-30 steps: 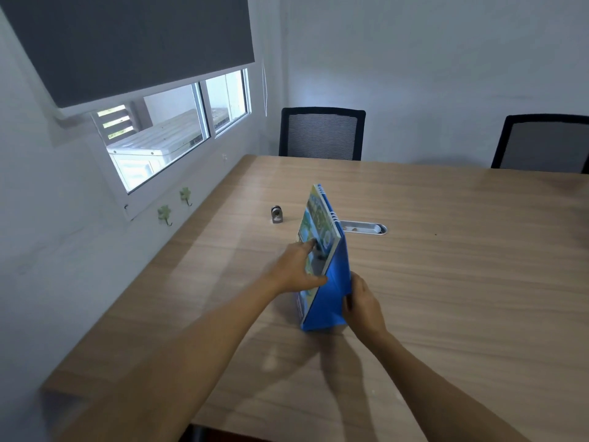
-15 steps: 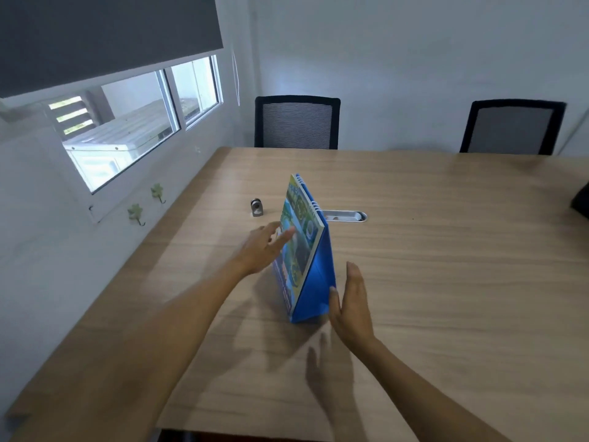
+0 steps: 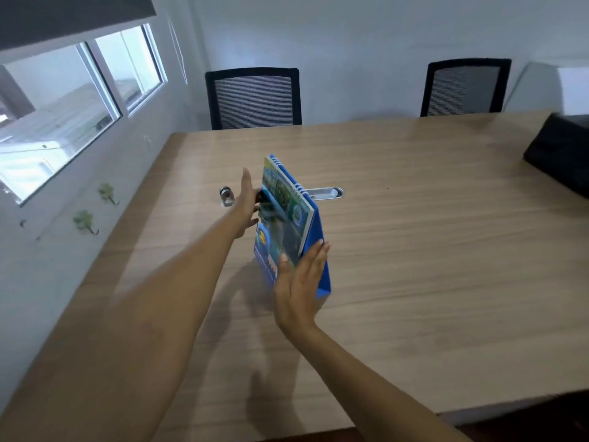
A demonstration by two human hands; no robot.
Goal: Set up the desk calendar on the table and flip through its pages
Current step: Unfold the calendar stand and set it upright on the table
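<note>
Two hands, fingers flat and spread | calendar (image 3: 288,218) upright between left hand (image 3: 247,202), right hand (image 3: 299,285)

Hidden, blurred and cut-off parts

The right hand (image 3: 298,288) covers the desk calendar's (image 3: 288,212) near lower corner, and its printed page is too blurred to read. A black object (image 3: 557,157), perhaps a bag, is cut by the right edge. The small metal item (image 3: 226,196) is too small to identify.
</note>
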